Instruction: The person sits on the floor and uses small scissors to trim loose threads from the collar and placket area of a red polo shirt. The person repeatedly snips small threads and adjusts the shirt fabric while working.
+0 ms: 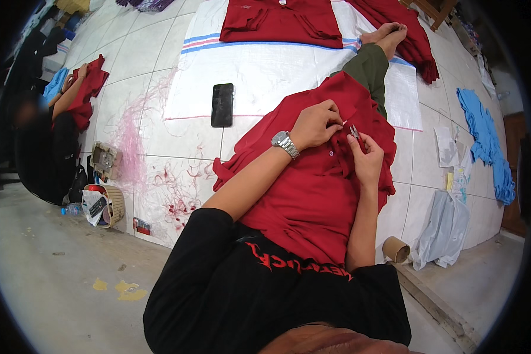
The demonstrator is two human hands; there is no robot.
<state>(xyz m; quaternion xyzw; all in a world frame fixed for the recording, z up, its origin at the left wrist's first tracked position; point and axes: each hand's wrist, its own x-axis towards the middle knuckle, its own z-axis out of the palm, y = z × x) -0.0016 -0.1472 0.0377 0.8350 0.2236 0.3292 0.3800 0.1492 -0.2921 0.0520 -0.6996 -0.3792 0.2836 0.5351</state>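
Observation:
A red shirt (301, 194) with small buttons (331, 153) lies spread over my lap and legs. My left hand (317, 124), with a metal wristwatch (286, 144) on its wrist, pinches the cloth near the button placket. A small pale bit shows by its fingertips, too small to make out. In my right hand (366, 159) is a small pair of metal thread snips (354, 131), held between thumb and fingers. Their tips point up and away from me, just right of my left fingertips. The handle is mostly hidden by the fingers.
A white woven sheet (256, 75) bears a folded red shirt (283, 22). By its edge lies a phone (222, 105). Loose threads (177, 186) litter the tiles. A person (48, 146) sits left near a basket (115, 205). Blue garments (486, 141) and a cardboard tube (396, 250) are right.

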